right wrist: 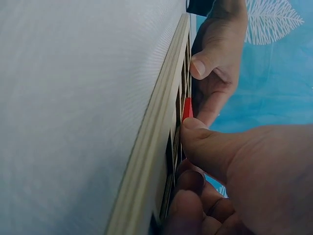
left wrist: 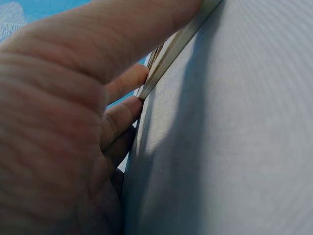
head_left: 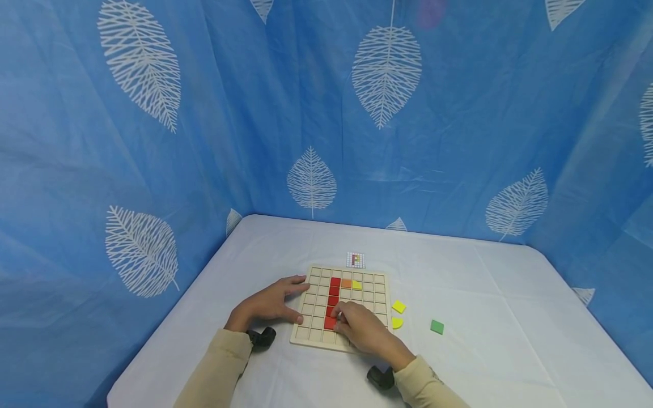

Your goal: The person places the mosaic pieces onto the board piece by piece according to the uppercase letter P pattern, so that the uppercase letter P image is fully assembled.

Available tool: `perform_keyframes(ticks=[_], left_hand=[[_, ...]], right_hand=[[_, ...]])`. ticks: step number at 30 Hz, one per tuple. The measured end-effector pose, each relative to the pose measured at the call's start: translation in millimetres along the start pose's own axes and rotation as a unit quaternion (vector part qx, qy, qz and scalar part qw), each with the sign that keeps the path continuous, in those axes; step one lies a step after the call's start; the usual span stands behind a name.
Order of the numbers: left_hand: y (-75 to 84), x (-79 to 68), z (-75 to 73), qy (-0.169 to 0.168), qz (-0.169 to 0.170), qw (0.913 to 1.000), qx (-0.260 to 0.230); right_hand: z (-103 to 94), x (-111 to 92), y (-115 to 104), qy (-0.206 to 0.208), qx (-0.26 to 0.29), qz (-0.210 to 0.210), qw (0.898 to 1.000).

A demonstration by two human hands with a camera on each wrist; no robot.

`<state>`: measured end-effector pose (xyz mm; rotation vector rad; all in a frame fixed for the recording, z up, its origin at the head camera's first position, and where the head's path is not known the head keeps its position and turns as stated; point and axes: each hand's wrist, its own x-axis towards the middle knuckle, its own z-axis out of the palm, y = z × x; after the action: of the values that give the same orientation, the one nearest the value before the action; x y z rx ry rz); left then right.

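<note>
A wooden grid board (head_left: 308, 334) lies on the table, with a column of several red square tiles (head_left: 334, 291) in its cells. Beside the top of that column sit an orange square tile (head_left: 346, 283) and a yellow rounded tile (head_left: 357, 285). My left hand (head_left: 270, 300) rests at the board's left edge, thumb and fingers spread and touching its rim. My right hand (head_left: 363, 328) is over the board's lower part, pinching the lowest red tile (right wrist: 187, 108) of the column. In the right wrist view that tile stands tilted up from the grid at the thumb tip.
Right of the board lie a yellow square tile (head_left: 399, 306), a yellow rounded tile (head_left: 397, 323) and, farther off, a green square tile (head_left: 437, 327). A small pattern card (head_left: 355, 260) lies behind the board. Blue leaf-printed cloth (head_left: 255, 141) surrounds the white table (head_left: 490, 317).
</note>
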<state>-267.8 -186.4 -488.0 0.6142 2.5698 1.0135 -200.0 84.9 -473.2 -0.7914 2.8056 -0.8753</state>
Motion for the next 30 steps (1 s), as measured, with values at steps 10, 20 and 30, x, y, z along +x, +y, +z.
perform_keyframes(ticks=[10,20,30], left_hand=[[-1.2,-0.3,1.0,0.000,-0.002,1.0000,-0.006],[-1.4,0.6,0.9,0.003,-0.009,0.9999,-0.010],[-1.4,0.5,0.5,0.003,-0.007,0.9999,-0.007]], right_hand=[[-1.1,-0.3,1.9,-0.008,0.010,-0.010,1.000],[-2.2,-0.7,-1.8,0.004,-0.059,-0.039,0.998],[-2.5,-1.1,1.4,0.014,-0.076,-0.055,0.996]])
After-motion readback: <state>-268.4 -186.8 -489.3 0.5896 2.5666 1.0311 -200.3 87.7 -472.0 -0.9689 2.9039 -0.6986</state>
